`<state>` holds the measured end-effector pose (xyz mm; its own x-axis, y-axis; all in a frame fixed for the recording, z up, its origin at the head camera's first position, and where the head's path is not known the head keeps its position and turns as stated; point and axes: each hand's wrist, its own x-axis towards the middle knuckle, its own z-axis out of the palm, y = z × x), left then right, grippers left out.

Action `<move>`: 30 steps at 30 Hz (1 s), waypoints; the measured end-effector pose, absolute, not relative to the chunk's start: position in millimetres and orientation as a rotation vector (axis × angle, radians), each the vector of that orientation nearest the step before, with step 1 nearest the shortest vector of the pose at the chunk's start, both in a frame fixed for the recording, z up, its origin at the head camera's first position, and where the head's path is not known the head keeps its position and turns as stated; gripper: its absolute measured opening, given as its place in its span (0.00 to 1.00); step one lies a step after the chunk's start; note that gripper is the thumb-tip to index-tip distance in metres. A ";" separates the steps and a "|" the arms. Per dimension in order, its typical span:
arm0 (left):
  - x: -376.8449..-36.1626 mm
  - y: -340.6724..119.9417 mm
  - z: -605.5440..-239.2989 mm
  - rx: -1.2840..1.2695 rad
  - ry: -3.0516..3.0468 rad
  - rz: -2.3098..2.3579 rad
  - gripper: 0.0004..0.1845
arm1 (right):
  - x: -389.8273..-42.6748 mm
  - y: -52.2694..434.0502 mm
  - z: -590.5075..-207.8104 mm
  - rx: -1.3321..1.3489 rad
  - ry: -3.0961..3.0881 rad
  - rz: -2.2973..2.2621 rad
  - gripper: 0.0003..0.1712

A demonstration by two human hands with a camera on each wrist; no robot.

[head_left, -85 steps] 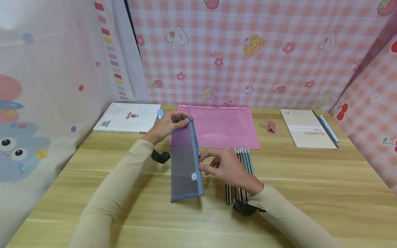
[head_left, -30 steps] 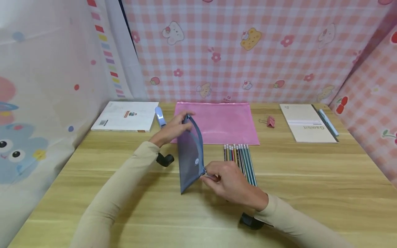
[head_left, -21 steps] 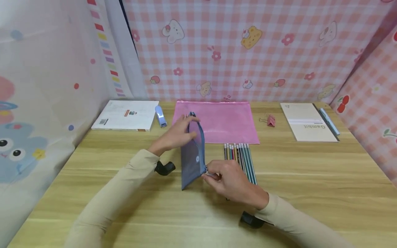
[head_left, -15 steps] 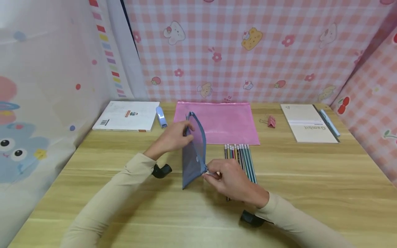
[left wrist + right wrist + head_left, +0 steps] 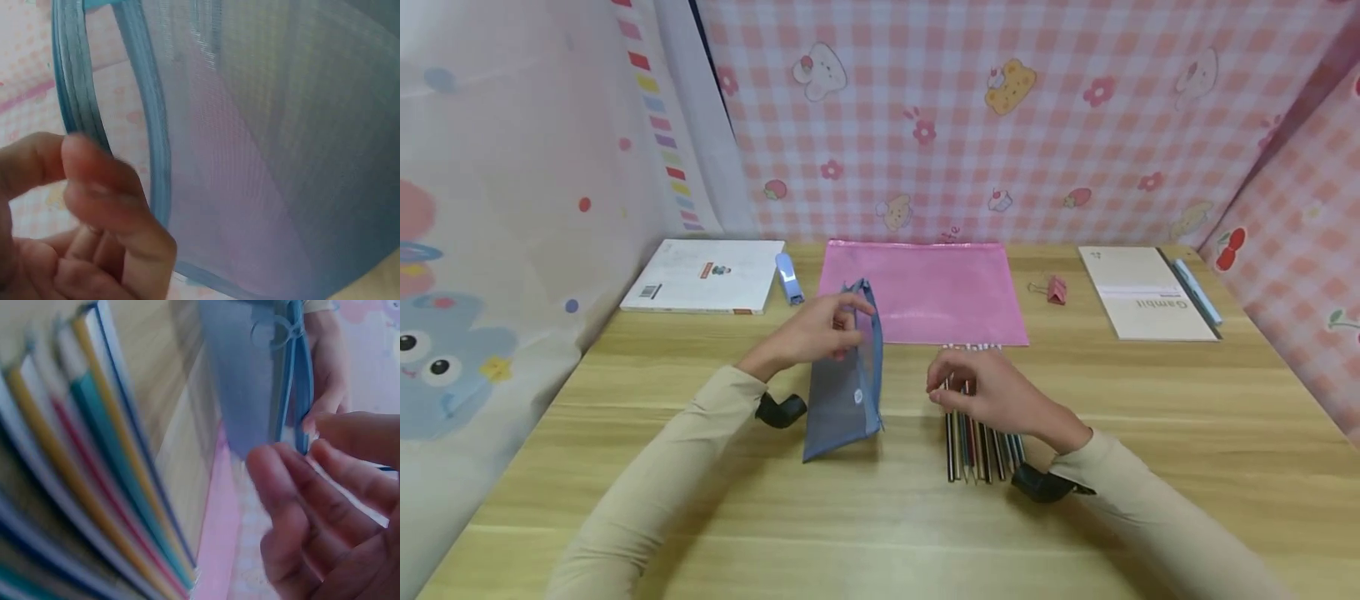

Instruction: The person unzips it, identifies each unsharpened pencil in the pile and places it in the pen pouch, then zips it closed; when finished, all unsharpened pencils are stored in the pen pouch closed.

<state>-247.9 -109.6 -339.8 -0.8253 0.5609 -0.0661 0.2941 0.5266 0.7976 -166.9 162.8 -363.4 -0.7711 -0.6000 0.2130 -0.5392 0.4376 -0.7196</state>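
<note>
In the head view, a translucent grey-blue zip pencil pouch point(image 5: 838, 408) stands tilted with its zip undone and its mouth gaping. My left hand point(image 5: 820, 333) pinches one edge of the mouth near its far end. In the left wrist view, thumb and index finger meet at the blue zip band point(image 5: 81, 81). My right hand point(image 5: 992, 392) hovers over a row of pencils point(image 5: 973, 454), apart from the pouch, with relaxed, bent fingers and nothing between them. The zip pull's ring point(image 5: 269, 331) hangs at the pouch's near end in the right wrist view.
A pink zip folder point(image 5: 940, 292) lies behind the pouch. At left are a white book point(image 5: 700, 275) and a blue stapler-like item point(image 5: 788, 279). At right lie a pink binder clip point(image 5: 1056, 290), a cream notebook point(image 5: 1142, 292) and a light-blue pen point(image 5: 1197, 290).
The right hand slid the zip toward the near end, then let go and moved right over the pencils. The left hand shifted its hold along the mouth, and the pouch leaned left.
</note>
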 end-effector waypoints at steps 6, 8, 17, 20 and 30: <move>-247.7 -114.6 -348.3 0.784 2.359 1.234 0.26 | -181.0 162.0 -377.4 -0.957 2.769 -0.956 0.06; -246.6 -114.7 -350.7 0.777 2.344 1.254 0.25 | -184.4 160.3 -381.6 -0.932 2.799 -0.866 0.06; -246.4 -115.5 -350.5 0.760 2.327 1.352 0.27 | -188.7 149.6 -383.7 -0.827 2.799 -0.621 0.10; -246.6 -114.9 -348.7 0.765 2.322 1.359 0.27 | -188.4 144.0 -380.7 -0.789 2.801 -0.584 0.10; -244.7 -112.6 -346.7 0.763 2.325 1.358 0.30 | -188.7 129.5 -372.2 -0.490 2.726 -0.624 0.11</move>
